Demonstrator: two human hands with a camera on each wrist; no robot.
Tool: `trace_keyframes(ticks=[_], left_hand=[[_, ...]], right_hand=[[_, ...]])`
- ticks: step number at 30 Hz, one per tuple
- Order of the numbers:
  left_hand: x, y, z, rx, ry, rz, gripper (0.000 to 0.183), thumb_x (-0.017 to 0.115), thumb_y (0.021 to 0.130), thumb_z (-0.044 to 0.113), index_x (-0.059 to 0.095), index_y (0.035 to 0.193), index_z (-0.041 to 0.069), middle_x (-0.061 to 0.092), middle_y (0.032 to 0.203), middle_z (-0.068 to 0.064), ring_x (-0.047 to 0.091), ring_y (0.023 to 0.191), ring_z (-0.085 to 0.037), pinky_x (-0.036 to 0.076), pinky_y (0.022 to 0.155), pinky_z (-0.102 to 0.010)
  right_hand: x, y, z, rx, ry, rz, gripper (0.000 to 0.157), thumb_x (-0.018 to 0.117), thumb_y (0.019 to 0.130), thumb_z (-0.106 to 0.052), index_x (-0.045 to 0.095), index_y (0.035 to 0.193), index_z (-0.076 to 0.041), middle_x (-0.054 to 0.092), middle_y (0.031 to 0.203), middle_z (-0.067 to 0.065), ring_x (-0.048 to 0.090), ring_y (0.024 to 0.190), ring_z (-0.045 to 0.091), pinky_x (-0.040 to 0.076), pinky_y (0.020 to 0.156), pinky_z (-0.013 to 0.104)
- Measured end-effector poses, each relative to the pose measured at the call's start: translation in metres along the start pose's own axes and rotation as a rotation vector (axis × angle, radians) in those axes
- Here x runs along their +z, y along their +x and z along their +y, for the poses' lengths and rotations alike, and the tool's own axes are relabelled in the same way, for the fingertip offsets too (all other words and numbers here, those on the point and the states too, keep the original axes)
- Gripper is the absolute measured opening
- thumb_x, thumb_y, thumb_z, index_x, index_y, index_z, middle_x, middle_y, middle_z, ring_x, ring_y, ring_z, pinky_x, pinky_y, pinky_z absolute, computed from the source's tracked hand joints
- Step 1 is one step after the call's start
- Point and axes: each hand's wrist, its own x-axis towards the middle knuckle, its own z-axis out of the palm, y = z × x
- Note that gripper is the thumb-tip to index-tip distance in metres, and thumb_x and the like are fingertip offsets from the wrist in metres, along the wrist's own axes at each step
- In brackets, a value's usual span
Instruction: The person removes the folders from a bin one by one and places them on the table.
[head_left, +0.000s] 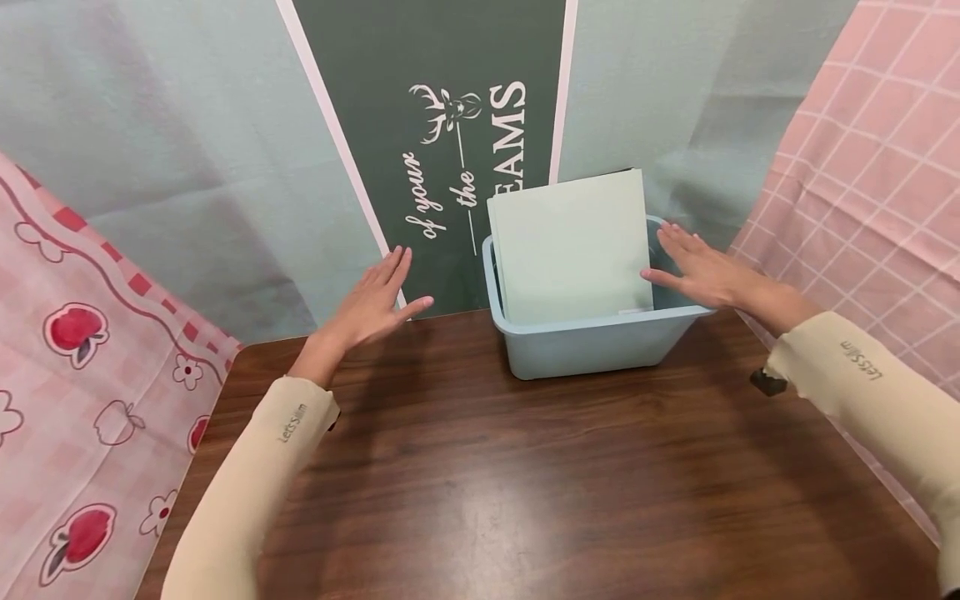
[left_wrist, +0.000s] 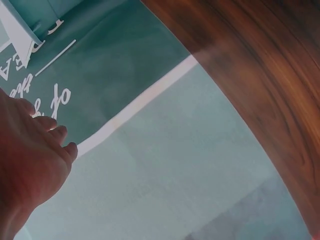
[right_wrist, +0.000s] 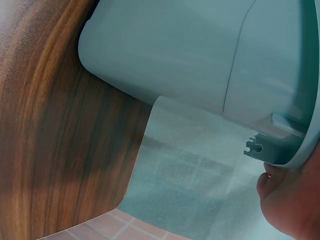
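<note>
A pale, flat square item (head_left: 570, 250) leans in a light blue bin (head_left: 588, 350), its top well above the rim. The bin stands at the counter's (head_left: 487, 467) far edge, right of centre. The right hand (head_left: 701, 271) spreads at the bin's right end, gripping nothing (whether it touches, I can't tell). The left hand (head_left: 367, 300), fingers straight and nothing held, hovers well left. Behind hangs a green lettered panel (head_left: 360, 75).

Printed hangings (head_left: 877, 158) around a table (head_left: 450, 467) suggest a booth.
</note>
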Motion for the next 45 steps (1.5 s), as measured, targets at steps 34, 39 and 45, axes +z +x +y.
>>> trace_keyframes(ticks=[34, 39, 45], left_hand=[[0.027, 0.050, 0.041, 0.050, -0.324, 0.058, 0.086, 0.046, 0.105, 0.068, 0.004, 0.172, 0.032, 0.004, 0.180, -0.001, 0.009, 0.164, -0.022, 0.020, 0.129, -0.057], [0.029, 0.057, 0.044, 0.052, -0.346, 0.066, 0.085, 0.049, 0.105, 0.065, 0.008, 0.172, 0.031, 0.005, 0.180, -0.002, 0.009, 0.165, -0.024, 0.021, 0.128, -0.060], [0.031, 0.071, 0.046, 0.070, -0.388, 0.076, 0.083, 0.050, 0.106, 0.062, 0.017, 0.172, 0.023, 0.008, 0.179, -0.006, 0.011, 0.164, -0.026, 0.018, 0.129, -0.059]], right_hand=[[0.004, -0.002, 0.002, 0.002, 0.047, 0.037, 0.096, 0.041, 0.108, -0.065, -0.005, 0.169, -0.006, -0.012, 0.177, 0.017, -0.009, 0.163, 0.037, 0.000, 0.129, 0.062], [0.004, -0.001, 0.001, 0.004, 0.052, 0.033, 0.096, 0.040, 0.108, -0.066, -0.005, 0.170, -0.007, -0.013, 0.177, 0.015, -0.010, 0.163, 0.036, 0.001, 0.129, 0.062], [0.004, 0.000, 0.000, 0.017, 0.062, 0.034, 0.097, 0.041, 0.107, -0.066, -0.005, 0.170, -0.008, -0.013, 0.177, 0.015, -0.009, 0.163, 0.038, 0.001, 0.128, 0.065]])
